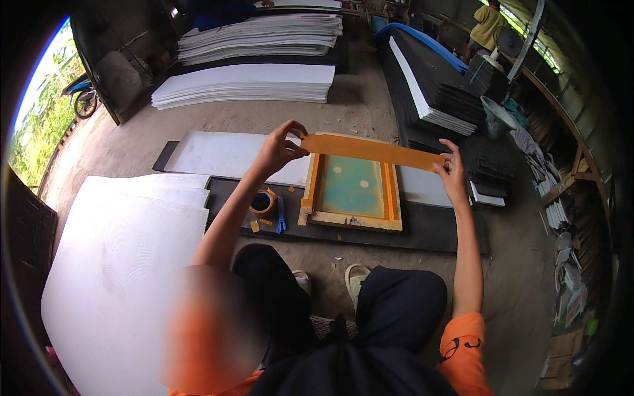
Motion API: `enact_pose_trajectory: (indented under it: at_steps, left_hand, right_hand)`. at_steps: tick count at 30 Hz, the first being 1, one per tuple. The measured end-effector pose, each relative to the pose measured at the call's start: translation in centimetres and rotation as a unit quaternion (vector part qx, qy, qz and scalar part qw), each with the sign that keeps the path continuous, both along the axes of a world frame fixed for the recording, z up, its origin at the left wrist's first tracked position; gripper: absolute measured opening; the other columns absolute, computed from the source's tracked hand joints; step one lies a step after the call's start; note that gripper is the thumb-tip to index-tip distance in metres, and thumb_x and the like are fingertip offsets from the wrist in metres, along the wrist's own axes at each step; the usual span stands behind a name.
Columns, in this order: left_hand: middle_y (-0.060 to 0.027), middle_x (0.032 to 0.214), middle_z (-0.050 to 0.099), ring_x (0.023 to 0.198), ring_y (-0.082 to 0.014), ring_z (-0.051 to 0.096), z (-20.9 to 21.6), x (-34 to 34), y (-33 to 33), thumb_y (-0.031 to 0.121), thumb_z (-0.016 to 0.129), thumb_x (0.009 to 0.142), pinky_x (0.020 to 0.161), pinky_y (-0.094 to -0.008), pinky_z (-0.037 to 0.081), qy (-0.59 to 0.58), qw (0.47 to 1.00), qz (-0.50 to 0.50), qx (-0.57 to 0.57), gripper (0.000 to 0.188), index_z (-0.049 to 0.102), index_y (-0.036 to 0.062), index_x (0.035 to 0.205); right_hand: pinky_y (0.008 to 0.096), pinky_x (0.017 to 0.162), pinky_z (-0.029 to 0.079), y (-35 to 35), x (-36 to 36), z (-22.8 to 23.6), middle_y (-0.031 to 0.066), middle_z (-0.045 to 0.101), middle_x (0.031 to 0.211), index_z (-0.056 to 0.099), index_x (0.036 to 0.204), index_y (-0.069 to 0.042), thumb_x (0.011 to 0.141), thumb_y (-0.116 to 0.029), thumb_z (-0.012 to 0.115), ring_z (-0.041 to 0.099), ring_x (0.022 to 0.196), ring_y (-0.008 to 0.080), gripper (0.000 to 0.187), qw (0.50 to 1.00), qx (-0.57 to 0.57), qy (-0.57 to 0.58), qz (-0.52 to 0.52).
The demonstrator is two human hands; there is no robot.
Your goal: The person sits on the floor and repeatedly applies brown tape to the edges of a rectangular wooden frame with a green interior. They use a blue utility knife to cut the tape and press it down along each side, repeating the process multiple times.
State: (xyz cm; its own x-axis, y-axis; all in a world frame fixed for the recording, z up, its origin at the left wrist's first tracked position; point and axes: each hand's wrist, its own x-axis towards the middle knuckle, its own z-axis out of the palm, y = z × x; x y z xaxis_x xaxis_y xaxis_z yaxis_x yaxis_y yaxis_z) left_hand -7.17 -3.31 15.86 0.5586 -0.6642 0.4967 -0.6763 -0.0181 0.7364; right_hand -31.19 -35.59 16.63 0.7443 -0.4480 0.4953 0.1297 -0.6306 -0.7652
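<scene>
A wide strip of orange-brown tape (373,150) is stretched between my two hands. My left hand (285,146) pinches its left end, and my right hand (452,168) pinches its right end with the index finger raised. The strip passes over the far side of a wooden screen-printing frame (353,220). Inside the frame the mesh (350,188) is greenish with two pale round spots, and orange tape lines its sides. Left of the frame sit a roll of tape (263,203) and a blue cutter (281,216), with small tape scraps nearby.
Frame and tools rest on a long black sheet (436,228). White sheets (125,251) lie at my left. Stacks of white sheets (244,84) stand at the back, black ones (429,86) at the right. A person in yellow (487,26) is far right; a motorbike (82,99) stands outside.
</scene>
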Motion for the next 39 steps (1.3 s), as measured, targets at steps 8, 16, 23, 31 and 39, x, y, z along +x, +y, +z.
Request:
enact_pose_trajectory:
  at_steps: [8,16,23,31,39]
  left_hand:
    - [-0.0132,0.104,0.055,0.081,-0.0198,0.065,1.9,-1.9,1.9,0.001,0.072,0.069,0.069,-0.0280,0.056,0.023,0.998,0.058,0.023,0.039,0.051,0.0055,0.102]
    - [-0.0096,0.080,0.063,0.081,-0.0179,0.066,1.6,-1.7,1.0,0.013,0.069,0.076,0.068,-0.0260,0.053,0.108,0.994,0.021,-0.021,0.042,0.048,0.0077,0.112]
    - [-0.0085,0.075,0.064,0.080,-0.0148,0.064,0.8,-1.9,0.5,0.019,0.069,0.078,0.076,-0.0248,0.049,0.036,0.986,0.155,-0.054,0.042,0.050,0.0012,0.110]
    - [-0.0063,0.082,0.062,0.074,-0.0115,0.060,-2.5,-0.2,0.2,0.025,0.058,0.088,0.071,-0.0231,0.049,0.289,0.951,0.042,-0.100,0.028,0.055,-0.0027,0.088]
    - [-0.0116,0.073,0.058,0.066,-0.0154,0.058,-3.9,-1.2,-2.1,0.028,0.049,0.093,0.060,-0.0285,0.048,0.196,0.958,0.130,-0.165,0.031,0.045,-0.0031,0.089]
  right_hand:
    - [0.0239,0.069,0.047,0.5,-1.3,2.1,0.0084,0.048,0.092,0.026,0.128,-0.012,0.079,0.009,0.057,0.054,0.074,0.0118,0.062,0.995,0.084,-0.058,0.023]
    - [0.0236,0.071,0.046,0.3,-1.4,2.5,0.0101,0.053,0.089,0.027,0.118,-0.009,0.079,0.008,0.057,0.056,0.079,0.0125,0.052,0.986,0.106,-0.127,-0.029]
    - [0.0234,0.073,0.045,0.1,-1.0,1.5,0.0101,0.055,0.089,0.028,0.112,-0.008,0.079,0.007,0.059,0.055,0.081,0.0122,0.047,0.984,0.094,-0.146,-0.046]
    - [0.0250,0.079,0.044,0.6,-0.3,-0.1,0.0114,0.055,0.091,0.028,0.111,-0.007,0.081,0.003,0.059,0.055,0.086,0.0139,0.044,0.979,0.128,-0.143,-0.070]
    - [0.0237,0.066,0.038,0.6,0.4,-1.6,0.0081,0.058,0.089,0.031,0.112,-0.008,0.083,-0.008,0.062,0.051,0.076,0.0104,0.043,0.973,0.175,-0.121,-0.095]
